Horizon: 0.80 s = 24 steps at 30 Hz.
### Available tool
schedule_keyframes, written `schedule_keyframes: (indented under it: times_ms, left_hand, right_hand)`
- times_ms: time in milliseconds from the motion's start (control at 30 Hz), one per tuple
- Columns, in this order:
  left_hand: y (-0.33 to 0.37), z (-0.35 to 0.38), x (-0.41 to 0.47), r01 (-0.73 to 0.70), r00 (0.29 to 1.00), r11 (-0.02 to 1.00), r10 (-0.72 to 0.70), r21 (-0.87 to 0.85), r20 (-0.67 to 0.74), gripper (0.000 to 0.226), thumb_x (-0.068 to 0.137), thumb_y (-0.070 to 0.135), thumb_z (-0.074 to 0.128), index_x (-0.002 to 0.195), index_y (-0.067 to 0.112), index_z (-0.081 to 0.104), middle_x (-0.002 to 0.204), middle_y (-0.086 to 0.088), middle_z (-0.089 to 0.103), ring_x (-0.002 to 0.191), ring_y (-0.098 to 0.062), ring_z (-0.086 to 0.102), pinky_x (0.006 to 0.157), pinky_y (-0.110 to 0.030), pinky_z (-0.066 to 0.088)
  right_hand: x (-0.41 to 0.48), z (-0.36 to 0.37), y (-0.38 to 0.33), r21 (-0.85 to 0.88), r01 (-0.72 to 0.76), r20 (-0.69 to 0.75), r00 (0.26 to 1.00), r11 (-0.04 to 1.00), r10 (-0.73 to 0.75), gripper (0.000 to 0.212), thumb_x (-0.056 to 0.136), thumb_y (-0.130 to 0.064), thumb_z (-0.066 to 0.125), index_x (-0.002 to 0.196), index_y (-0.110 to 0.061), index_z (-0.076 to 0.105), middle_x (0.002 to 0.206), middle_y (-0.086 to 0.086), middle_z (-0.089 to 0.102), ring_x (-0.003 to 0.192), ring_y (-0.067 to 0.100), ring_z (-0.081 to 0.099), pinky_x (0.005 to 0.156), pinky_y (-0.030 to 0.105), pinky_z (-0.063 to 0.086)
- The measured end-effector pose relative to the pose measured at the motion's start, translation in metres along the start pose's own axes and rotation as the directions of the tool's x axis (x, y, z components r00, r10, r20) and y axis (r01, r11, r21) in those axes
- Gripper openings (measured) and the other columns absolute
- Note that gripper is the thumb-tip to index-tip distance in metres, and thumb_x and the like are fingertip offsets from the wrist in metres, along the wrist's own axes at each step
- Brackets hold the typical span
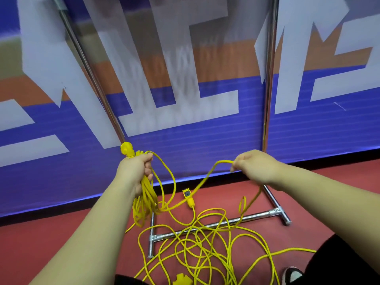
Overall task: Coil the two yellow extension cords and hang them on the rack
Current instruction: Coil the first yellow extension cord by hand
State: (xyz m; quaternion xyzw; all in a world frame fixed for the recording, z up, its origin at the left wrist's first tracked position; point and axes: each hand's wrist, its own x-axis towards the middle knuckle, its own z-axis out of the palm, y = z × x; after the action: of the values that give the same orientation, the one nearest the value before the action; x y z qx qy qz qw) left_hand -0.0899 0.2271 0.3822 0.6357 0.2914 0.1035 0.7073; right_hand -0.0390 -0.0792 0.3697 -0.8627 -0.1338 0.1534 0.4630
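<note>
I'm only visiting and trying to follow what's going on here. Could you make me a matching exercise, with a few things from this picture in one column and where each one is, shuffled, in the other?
Things
1. yellow plug with a round head
2. bundle of coiled yellow cord loops
3. single yellow cord strand
4. shiny metal rack foot bar

Places
A. lying on the red floor, loose cord across it
B. pinched in the right hand
C. sticking up above the left hand
D. hanging below the left hand's grip

Pairs: 1-C, 2-D, 3-B, 4-A
</note>
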Motion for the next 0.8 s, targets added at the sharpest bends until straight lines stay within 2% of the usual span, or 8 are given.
schedule_keyframes:
  times_ms: [67, 133, 167, 233, 267, 333, 567, 800]
  left_hand:
    - [-0.004, 0.001, -0.002, -0.068, 0.997, 0.997, 0.067, 0.031, 0.044, 0.028, 0.099, 0.018, 0.060, 0.071, 0.015, 0.055, 0.050, 0.005, 0.039, 0.035, -0.006, 0.033, 0.040, -0.018, 0.033]
    - [-0.003, 0.004, -0.011, -0.130, 0.985, 0.990, 0.122, 0.058, 0.120, 0.027, 0.097, 0.016, 0.062, 0.071, 0.014, 0.057, 0.052, 0.002, 0.040, 0.038, -0.008, 0.034, 0.042, -0.021, 0.035]
    - [-0.001, 0.006, -0.016, -0.152, 0.976, 0.987, 0.141, 0.058, 0.164, 0.027, 0.097, 0.016, 0.062, 0.071, 0.013, 0.057, 0.053, 0.001, 0.041, 0.038, -0.009, 0.034, 0.042, -0.022, 0.036]
    - [0.001, 0.009, -0.026, -0.157, 0.956, 0.987, 0.144, 0.031, 0.257, 0.026, 0.096, 0.014, 0.061, 0.071, 0.011, 0.057, 0.054, -0.001, 0.041, 0.039, -0.011, 0.035, 0.043, -0.024, 0.039]
    - [0.001, 0.011, -0.031, -0.137, 0.946, 0.990, 0.125, 0.018, 0.300, 0.026, 0.096, 0.013, 0.061, 0.071, 0.011, 0.057, 0.055, -0.002, 0.041, 0.039, -0.012, 0.036, 0.044, -0.024, 0.040]
    - [-0.001, 0.018, -0.041, -0.076, 0.928, 0.997, 0.066, 0.014, 0.366, 0.022, 0.096, 0.012, 0.060, 0.075, 0.008, 0.059, 0.056, -0.003, 0.044, 0.040, -0.012, 0.039, 0.045, -0.024, 0.042]
    - [-0.020, 0.047, -0.062, 0.025, 0.873, 0.993, -0.077, 0.114, 0.482, 0.016, 0.097, 0.010, 0.058, 0.085, 0.004, 0.066, 0.063, -0.006, 0.056, 0.048, -0.013, 0.053, 0.052, -0.027, 0.051]
    - [-0.037, 0.070, -0.070, 0.027, 0.855, 0.987, -0.106, 0.161, 0.507, 0.014, 0.097, 0.013, 0.062, 0.098, 0.004, 0.072, 0.089, -0.013, 0.074, 0.082, -0.024, 0.073, 0.073, -0.034, 0.061]
  right_hand:
    - [-0.003, 0.003, -0.004, -0.214, -0.074, 0.076, 0.993, 0.974, 0.092, 0.032, 0.097, -0.008, 0.051, 0.120, -0.020, 0.070, 0.117, 0.003, 0.068, 0.109, 0.024, 0.062, 0.080, 0.028, 0.049]
    - [-0.006, 0.004, -0.003, -0.385, -0.088, 0.118, 0.983, 0.919, 0.143, 0.047, 0.097, -0.002, 0.048, 0.136, -0.025, 0.061, 0.133, 0.003, 0.062, 0.116, 0.025, 0.060, 0.085, 0.026, 0.046]
    - [-0.004, 0.007, 0.000, -0.330, -0.127, 0.099, 0.981, 0.935, 0.169, 0.045, 0.097, -0.001, 0.049, 0.133, -0.023, 0.064, 0.125, 0.005, 0.064, 0.101, 0.027, 0.064, 0.077, 0.027, 0.049]
    - [0.002, 0.010, 0.002, -0.084, -0.220, 0.056, 0.973, 0.972, 0.225, 0.027, 0.095, -0.006, 0.057, 0.114, -0.014, 0.074, 0.087, 0.009, 0.065, 0.063, 0.026, 0.057, 0.058, 0.028, 0.047]
    - [0.001, 0.013, 0.002, 0.040, -0.285, 0.025, 0.958, 0.958, 0.284, 0.019, 0.093, -0.010, 0.061, 0.107, -0.009, 0.075, 0.074, 0.009, 0.060, 0.055, 0.023, 0.053, 0.053, 0.026, 0.046]
    - [0.004, 0.015, 0.000, 0.190, -0.324, 0.019, 0.945, 0.927, 0.326, 0.016, 0.094, -0.015, 0.064, 0.103, -0.008, 0.074, 0.073, 0.008, 0.057, 0.058, 0.016, 0.057, 0.054, 0.025, 0.049]
    - [0.003, 0.011, -0.009, 0.349, -0.234, 0.001, 0.969, 0.908, 0.249, 0.013, 0.098, -0.020, 0.063, 0.089, -0.011, 0.065, 0.058, 0.003, 0.055, 0.055, 0.016, 0.060, 0.053, 0.023, 0.048]
    - [0.000, 0.008, -0.018, 0.416, -0.162, 0.042, 0.986, 0.895, 0.159, 0.012, 0.094, -0.022, 0.069, 0.087, -0.014, 0.064, 0.057, 0.001, 0.064, 0.067, 0.021, 0.064, 0.067, 0.032, 0.053]
